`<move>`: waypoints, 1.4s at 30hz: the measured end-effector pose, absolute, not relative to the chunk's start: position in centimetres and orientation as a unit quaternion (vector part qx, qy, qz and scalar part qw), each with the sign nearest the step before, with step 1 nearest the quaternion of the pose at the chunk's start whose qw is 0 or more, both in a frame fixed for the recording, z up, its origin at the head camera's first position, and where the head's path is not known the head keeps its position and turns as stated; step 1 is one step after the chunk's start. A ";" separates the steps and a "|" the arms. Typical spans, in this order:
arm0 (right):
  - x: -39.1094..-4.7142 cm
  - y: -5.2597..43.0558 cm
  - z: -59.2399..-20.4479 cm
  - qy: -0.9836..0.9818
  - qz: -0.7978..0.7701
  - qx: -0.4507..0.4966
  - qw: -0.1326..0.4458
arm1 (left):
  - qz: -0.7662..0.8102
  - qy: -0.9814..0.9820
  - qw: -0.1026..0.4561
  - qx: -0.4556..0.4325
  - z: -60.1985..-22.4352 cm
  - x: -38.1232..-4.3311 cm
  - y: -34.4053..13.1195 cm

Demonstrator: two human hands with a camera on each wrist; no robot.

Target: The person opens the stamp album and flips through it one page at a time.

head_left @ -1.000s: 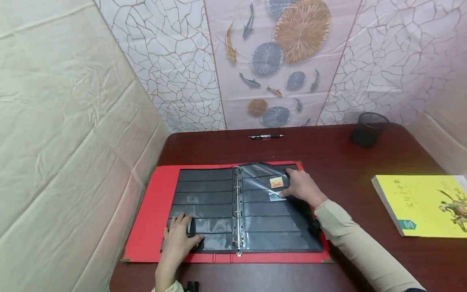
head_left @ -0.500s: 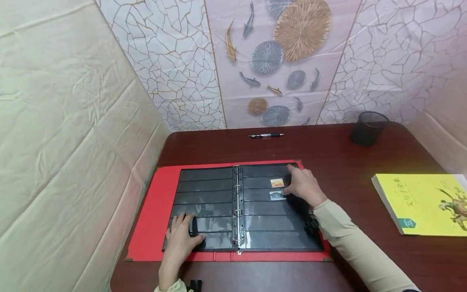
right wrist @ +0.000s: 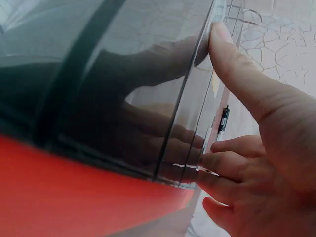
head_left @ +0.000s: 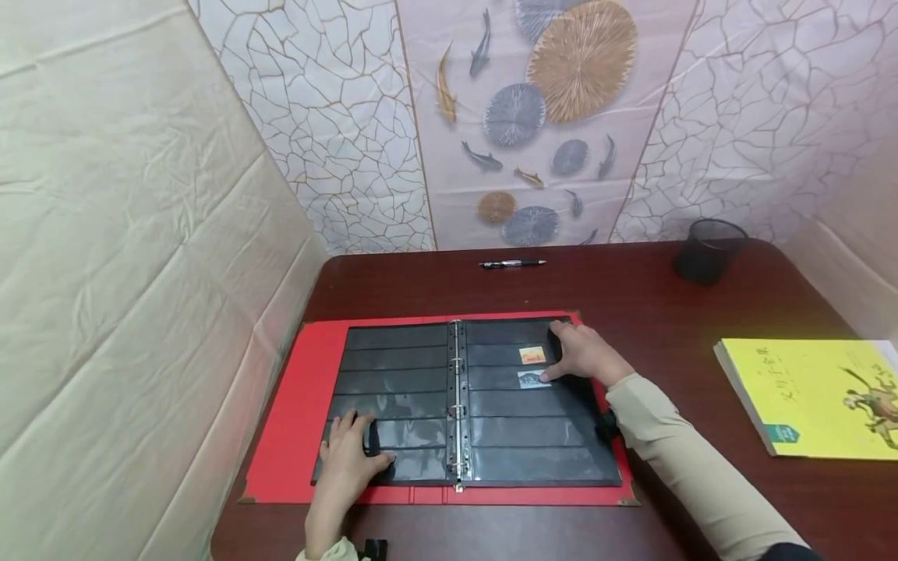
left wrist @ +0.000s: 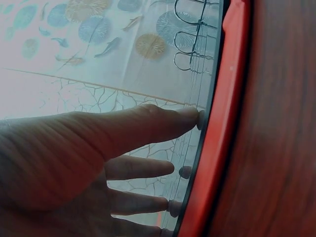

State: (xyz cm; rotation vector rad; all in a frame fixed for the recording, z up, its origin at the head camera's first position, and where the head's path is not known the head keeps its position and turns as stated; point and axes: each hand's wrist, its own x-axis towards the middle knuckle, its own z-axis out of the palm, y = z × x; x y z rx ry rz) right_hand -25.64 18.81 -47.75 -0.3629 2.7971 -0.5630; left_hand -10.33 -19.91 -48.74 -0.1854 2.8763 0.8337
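Observation:
A red ring binder [head_left: 291, 405] lies spread wide on the table, with black pocket pages on both sides of its metal rings [head_left: 458, 411]. Two small stamps sit in the right page's upper rows: an orange and yellow stamp [head_left: 532, 355] and, below it, a bluish stamp [head_left: 529, 379]. My left hand [head_left: 342, 463] rests with spread fingers on the lower left of the left page. On the right page's upper outer part, my right hand [head_left: 588, 354] presses with thumb and fingers apart, the thumb tip at the bluish stamp. Glossy pages mirror both hands in the wrist views.
A pen [head_left: 513, 264] lies behind the binder. Toward the back right corner stands a black mesh pen holder [head_left: 707, 253]. A yellow book [head_left: 814, 393] lies at the right. Fabric-covered panels [head_left: 161, 273] border the table's left and back sides.
The right page's clear sheet, bulged up near the top a second ago, now lies flat under my right hand. Both hands have stayed nearly in place.

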 end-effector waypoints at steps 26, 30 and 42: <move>-25.0 18.8 -47.0 0.959 -0.228 -0.116 0.120 | 0.282 0.955 0.072 -0.058 -48.8 -10.3 -20.0; -24.3 18.8 -46.0 0.951 -0.278 -0.084 0.106 | 0.282 0.955 0.071 -0.058 -48.6 -10.3 -20.1; -23.3 18.9 -44.1 0.942 -0.311 -0.070 0.103 | 0.281 0.955 0.071 -0.055 -48.8 -10.2 -20.1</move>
